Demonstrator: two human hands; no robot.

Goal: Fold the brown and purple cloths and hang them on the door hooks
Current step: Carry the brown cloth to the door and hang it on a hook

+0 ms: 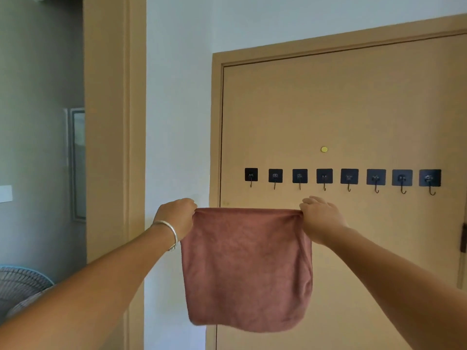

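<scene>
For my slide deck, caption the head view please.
Both hands, left and right, hold a brown cloth below eight empty door hooks.

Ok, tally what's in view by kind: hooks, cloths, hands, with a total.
Hooks on the door: 8
Cloths: 1, the brown cloth
Hands: 2, left hand and right hand, each gripping a top corner
Total: 11

Brown cloth [246, 269] held up taut along its top edge, hanging flat before the door [353, 109]. Left hand [177, 215] pinches upper left corner; right hand [319, 215] pinches upper right. Row of eight black hooks [324, 178] on door just above cloth. Silver bangle [169, 233] on left wrist.
</scene>
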